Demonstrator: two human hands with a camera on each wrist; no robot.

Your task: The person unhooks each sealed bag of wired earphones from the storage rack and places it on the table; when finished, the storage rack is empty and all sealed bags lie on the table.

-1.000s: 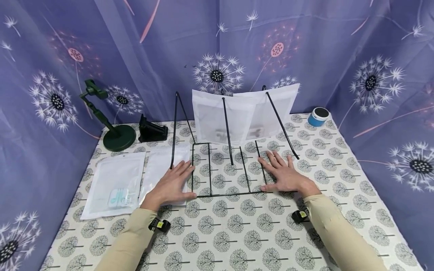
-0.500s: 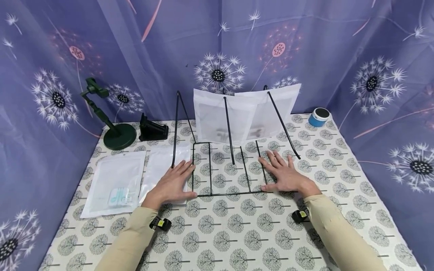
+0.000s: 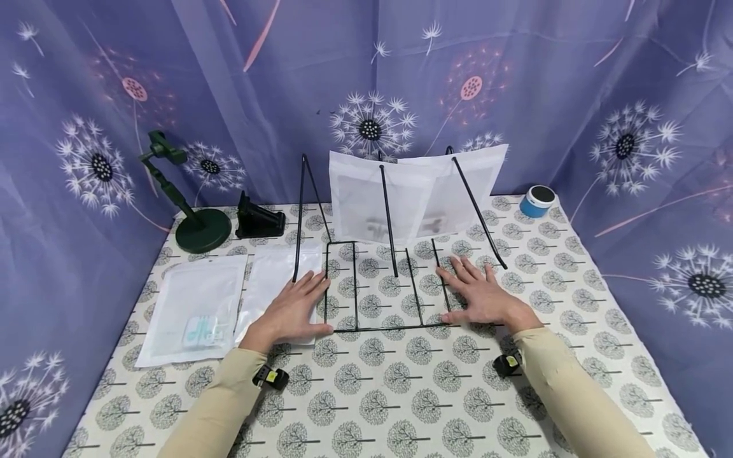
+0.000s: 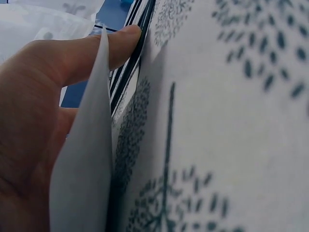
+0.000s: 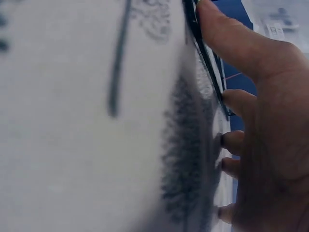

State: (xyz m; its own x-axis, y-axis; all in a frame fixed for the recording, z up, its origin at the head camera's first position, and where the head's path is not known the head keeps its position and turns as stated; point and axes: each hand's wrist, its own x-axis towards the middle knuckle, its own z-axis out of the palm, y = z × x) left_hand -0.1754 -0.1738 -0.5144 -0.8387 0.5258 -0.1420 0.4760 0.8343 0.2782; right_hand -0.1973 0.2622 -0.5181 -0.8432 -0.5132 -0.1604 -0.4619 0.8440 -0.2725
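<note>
A black wire rack [image 3: 389,328] with a flat base and raised, slanting prongs stands in the middle of the table. Two white zip bags [image 3: 380,191] hang on its middle and right prongs, each with a small dark item low inside. My left hand [image 3: 291,312] rests at the rack's left end with fingers spread, its thumb on the front wire and its palm over a white bag [image 3: 269,273] lying flat. My right hand [image 3: 481,296] lies spread at the right end, thumb tip at the front wire [image 5: 200,29]. Neither hand grips anything.
A flat zip bag [image 3: 197,299] with a teal-and-white item lies at the left. Behind it stand a dark green stand with a jointed arm [image 3: 203,230] and a black holder [image 3: 259,221]. A blue-and-white round speaker [image 3: 537,201] sits at the back right. Purple curtains surround the table.
Both hands stay in place on the rack's base. The head view shifts very slightly; nothing on the table has visibly moved.
</note>
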